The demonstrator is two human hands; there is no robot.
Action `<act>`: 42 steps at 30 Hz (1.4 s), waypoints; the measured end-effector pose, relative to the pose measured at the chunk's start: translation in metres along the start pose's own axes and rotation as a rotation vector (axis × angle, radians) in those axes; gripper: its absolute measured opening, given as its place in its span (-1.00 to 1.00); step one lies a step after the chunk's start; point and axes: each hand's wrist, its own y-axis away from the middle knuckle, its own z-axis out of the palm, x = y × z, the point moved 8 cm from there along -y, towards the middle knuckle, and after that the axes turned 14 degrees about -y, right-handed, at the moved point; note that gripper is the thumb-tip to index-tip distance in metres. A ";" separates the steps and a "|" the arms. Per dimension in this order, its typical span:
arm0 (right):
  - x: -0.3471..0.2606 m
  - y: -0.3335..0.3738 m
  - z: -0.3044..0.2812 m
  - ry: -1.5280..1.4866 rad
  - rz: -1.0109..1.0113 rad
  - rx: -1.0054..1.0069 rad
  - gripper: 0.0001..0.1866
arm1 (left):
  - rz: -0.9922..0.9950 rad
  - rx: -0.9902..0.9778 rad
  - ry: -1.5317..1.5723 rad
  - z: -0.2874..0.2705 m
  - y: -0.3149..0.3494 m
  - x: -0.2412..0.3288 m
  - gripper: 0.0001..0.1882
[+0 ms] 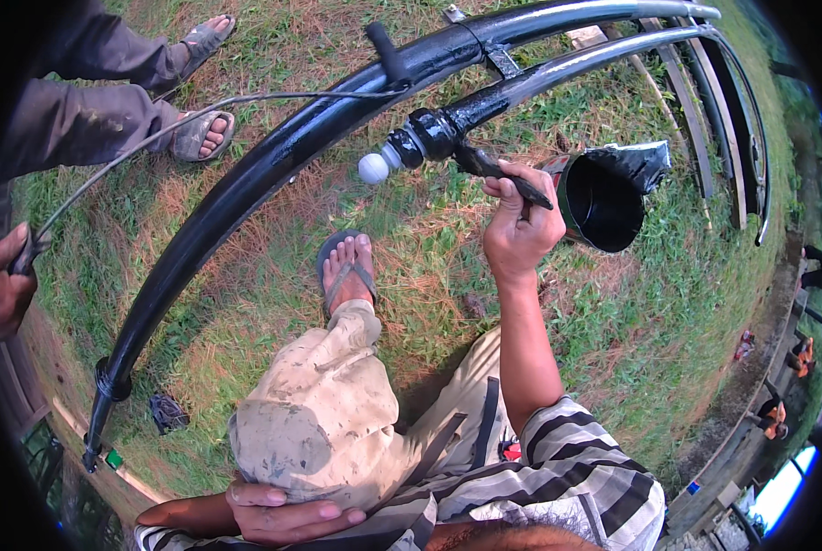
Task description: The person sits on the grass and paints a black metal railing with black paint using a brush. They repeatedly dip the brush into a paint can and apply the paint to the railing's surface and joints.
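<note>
At the far left, one co-worker's hand pinches the grip of a paint roller, whose thin wire rod runs rightward to a single black sleeve against the long pole. That glossy black tube, one of two poles, appears bowed and rises from a narrow stepped end to the upper right, well apart from the person's hands. Below it, on the grass, sits a dark crumpled object too unclear to name. The co-worker's two feet wear slip-on sandals.

The person's left hand lies on the paint-spotted tan trousers, fingers extended and grasping nothing. One foot shows in a dark flip-flop.

The shorter pole ends in ringed black collars and one smooth white ball, to the left of and above the right hand. This hand pinches the handle of one black paintbrush between thumb and fingers; its bristles are at the collars, though contact is hard to tell.

Just right of the hand, one round paint can leans in the grass, coated black inside, with a shiny smeared flap at its rim. Farther right are at least two rough wooden planks.
</note>
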 end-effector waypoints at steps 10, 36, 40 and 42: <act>0.023 0.036 -0.009 -0.335 0.038 0.180 -0.71 | 0.173 -0.179 -0.076 -0.008 -0.009 -0.001 -0.53; -0.012 -0.083 0.069 0.020 -0.107 -0.314 -0.88 | 0.108 -0.134 -0.061 -0.002 -0.002 0.010 -0.51; -0.048 -0.077 0.062 0.208 -0.235 -0.436 -0.85 | 0.181 -0.121 -0.006 -0.003 -0.002 0.007 -0.51; -0.043 -0.079 0.070 0.151 -0.235 -0.453 -0.83 | -0.025 0.004 -0.013 0.002 -0.001 0.011 -0.53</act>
